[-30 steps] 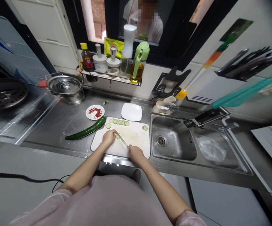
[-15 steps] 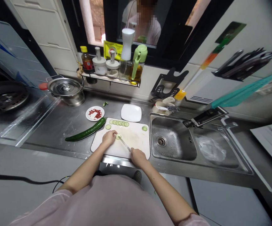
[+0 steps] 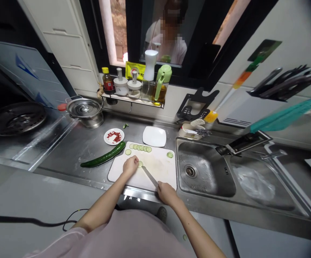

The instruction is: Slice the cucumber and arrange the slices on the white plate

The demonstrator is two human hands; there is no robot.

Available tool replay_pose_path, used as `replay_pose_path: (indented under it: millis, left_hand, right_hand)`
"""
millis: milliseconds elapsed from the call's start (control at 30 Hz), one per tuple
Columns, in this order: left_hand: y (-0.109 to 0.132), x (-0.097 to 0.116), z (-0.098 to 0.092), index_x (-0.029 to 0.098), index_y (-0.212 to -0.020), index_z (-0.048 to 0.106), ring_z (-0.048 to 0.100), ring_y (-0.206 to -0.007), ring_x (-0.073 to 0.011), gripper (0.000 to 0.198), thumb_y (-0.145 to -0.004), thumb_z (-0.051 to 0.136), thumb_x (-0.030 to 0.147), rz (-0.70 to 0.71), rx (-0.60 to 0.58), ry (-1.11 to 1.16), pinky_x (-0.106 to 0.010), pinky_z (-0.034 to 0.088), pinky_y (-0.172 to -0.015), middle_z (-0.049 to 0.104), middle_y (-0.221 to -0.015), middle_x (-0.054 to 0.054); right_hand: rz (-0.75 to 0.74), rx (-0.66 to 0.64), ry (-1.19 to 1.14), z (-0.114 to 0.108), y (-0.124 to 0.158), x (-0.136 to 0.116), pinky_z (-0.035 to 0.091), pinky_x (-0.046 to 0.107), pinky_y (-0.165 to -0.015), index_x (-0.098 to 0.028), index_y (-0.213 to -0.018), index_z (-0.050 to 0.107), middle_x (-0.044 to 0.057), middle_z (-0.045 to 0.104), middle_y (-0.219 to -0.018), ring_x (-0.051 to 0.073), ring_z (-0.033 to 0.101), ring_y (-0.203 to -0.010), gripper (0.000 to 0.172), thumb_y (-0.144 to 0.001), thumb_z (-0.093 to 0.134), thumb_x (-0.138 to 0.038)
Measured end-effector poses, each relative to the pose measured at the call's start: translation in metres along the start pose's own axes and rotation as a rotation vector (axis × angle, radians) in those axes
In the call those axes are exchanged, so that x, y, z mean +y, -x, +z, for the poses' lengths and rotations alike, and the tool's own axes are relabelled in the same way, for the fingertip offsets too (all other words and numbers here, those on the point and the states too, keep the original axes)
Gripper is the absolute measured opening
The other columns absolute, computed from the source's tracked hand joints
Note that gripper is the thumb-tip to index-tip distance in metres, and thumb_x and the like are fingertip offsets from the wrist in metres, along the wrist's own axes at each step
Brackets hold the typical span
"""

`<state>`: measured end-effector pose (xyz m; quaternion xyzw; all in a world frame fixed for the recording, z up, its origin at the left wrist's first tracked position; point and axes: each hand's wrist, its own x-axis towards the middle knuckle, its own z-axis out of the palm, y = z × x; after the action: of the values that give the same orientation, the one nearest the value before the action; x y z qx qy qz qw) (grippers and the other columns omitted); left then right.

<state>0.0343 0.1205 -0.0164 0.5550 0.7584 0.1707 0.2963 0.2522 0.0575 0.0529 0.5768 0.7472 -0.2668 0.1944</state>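
Observation:
My right hand [image 3: 166, 192] is closed on the handle of a knife [image 3: 150, 176], its blade pointing up and left over the white cutting board [image 3: 160, 172]. Beside the blade's tip a pale cucumber slice [image 3: 140, 164] lies on the board. The fingertips of my left hand [image 3: 131, 165] are pinched together at that slice's left edge; whether they grip it cannot be made out. A row of several slices [image 3: 142, 148] runs along the board's top, with a single slice [image 3: 128, 152] below its left end. More cucumber [image 3: 169, 154] sits at the upper right corner.
A whole cucumber [image 3: 103, 159] lies left of the board. Behind are a plate with red pieces [image 3: 114, 136] and a white square plate [image 3: 154, 136]. The sink [image 3: 203, 172] is at the right, a lidded pot [image 3: 86, 113] at the back left, and a condiment rack [image 3: 133, 99] above.
The knife has drawn back from the slice toward the lower right, leaving a small gap. My left fingers remain beside the slice. The whole view has shifted slightly.

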Motion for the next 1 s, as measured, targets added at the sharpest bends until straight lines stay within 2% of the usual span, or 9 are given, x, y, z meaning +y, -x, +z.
replay_pose_path:
  millis: [200, 367, 533, 767, 1000]
  left_hand:
    - [-0.005, -0.018, -0.012, 0.023, -0.099, 0.062, 0.064, -0.087, -0.0173, 0.016, -0.085, 0.054, 0.02, -0.152, 0.257, 0.092, -0.024, 0.04, -0.072, 0.071, -0.091, -0.002]
    - [-0.015, -0.028, -0.022, 0.021, -0.098, 0.061, 0.063, -0.086, -0.0165, 0.015, -0.086, 0.051, 0.018, -0.146, 0.368, 0.083, -0.024, 0.039, -0.074, 0.069, -0.092, -0.003]
    - [-0.02, -0.03, -0.025, 0.02, -0.099, 0.062, 0.061, -0.091, -0.0182, 0.017, -0.088, 0.049, 0.019, -0.121, 0.377, 0.002, -0.026, 0.04, -0.078, 0.066, -0.099, -0.006]
    - [-0.006, -0.034, -0.021, 0.021, -0.114, 0.063, 0.057, -0.104, -0.0222, 0.028, -0.091, 0.05, 0.029, -0.065, 0.351, -0.104, -0.029, 0.04, -0.085, 0.061, -0.115, -0.01]
    - [-0.005, -0.04, -0.016, 0.022, -0.106, 0.069, 0.056, -0.1, -0.023, 0.026, -0.089, 0.053, 0.032, -0.022, 0.351, -0.155, -0.031, 0.041, -0.085, 0.063, -0.113, -0.009]
  right_hand:
    - [-0.011, 0.015, -0.055, -0.001, -0.003, 0.004, 0.04, 0.027, -0.072, -0.016, -0.104, 0.064, 0.014, 0.069, -0.104, 0.022, 0.065, -0.096, 0.028, -0.092, 0.04, -0.022]
    - [-0.02, 0.018, -0.077, 0.002, -0.007, 0.006, 0.039, 0.027, -0.072, -0.017, -0.103, 0.064, 0.013, 0.07, -0.103, 0.023, 0.065, -0.097, 0.028, -0.091, 0.039, -0.02]
    - [-0.018, 0.004, -0.093, -0.001, -0.006, 0.004, 0.039, 0.027, -0.074, -0.016, -0.105, 0.064, 0.014, 0.069, -0.105, 0.023, 0.064, -0.099, 0.028, -0.091, 0.04, -0.02]
    - [-0.024, 0.002, -0.115, -0.002, -0.006, 0.005, 0.037, 0.026, -0.073, -0.016, -0.103, 0.064, 0.013, 0.069, -0.105, 0.022, 0.064, -0.098, 0.027, -0.091, 0.04, -0.021]
    - [-0.021, -0.013, -0.149, -0.006, -0.006, 0.005, 0.036, 0.025, -0.07, -0.016, -0.101, 0.065, 0.012, 0.069, -0.103, 0.021, 0.063, -0.094, 0.027, -0.089, 0.041, -0.02]
